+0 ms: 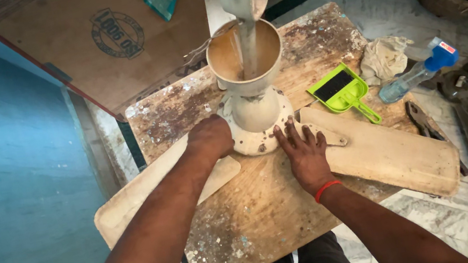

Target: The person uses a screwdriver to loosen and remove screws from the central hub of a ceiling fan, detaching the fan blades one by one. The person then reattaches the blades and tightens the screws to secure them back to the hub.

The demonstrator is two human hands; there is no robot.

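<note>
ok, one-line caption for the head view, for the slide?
Left hand and right hand rest on a cream ceiling fan's motor hub, blades spread over a paint-spattered wooden table, green dustpan nearby.

Bare stained wooden tabletop (262, 222) lies open between both forearms. Cream ceiling-fan motor housing (256, 115) blocks the centre; green plastic dustpan (344, 91) and crumpled beige rag (383, 59) crowd the right rear.

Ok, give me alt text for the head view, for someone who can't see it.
Two bare hands rest on a cream ceiling fan lying on a stained wooden table: the left hand grips the motor housing, the right hand lies flat by a blade. A green dustpan lies beside it.
</note>
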